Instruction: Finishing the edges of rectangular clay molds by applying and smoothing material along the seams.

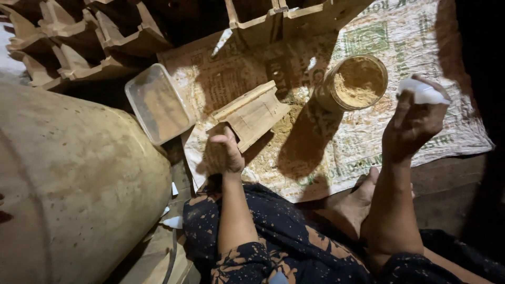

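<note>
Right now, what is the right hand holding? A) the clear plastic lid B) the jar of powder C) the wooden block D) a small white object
D: the right hand is raised with a small white object pinched in its fingertips, beside the round jar of tan powder; the left hand rests at the wooden block.

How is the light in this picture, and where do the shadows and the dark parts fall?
Head view: hard light from the near side, so the left hand and wooden piece cast sharp shadows on the woven sack; the right hand holds a white object; the right edge and top are almost black; the jar is clear.
</note>
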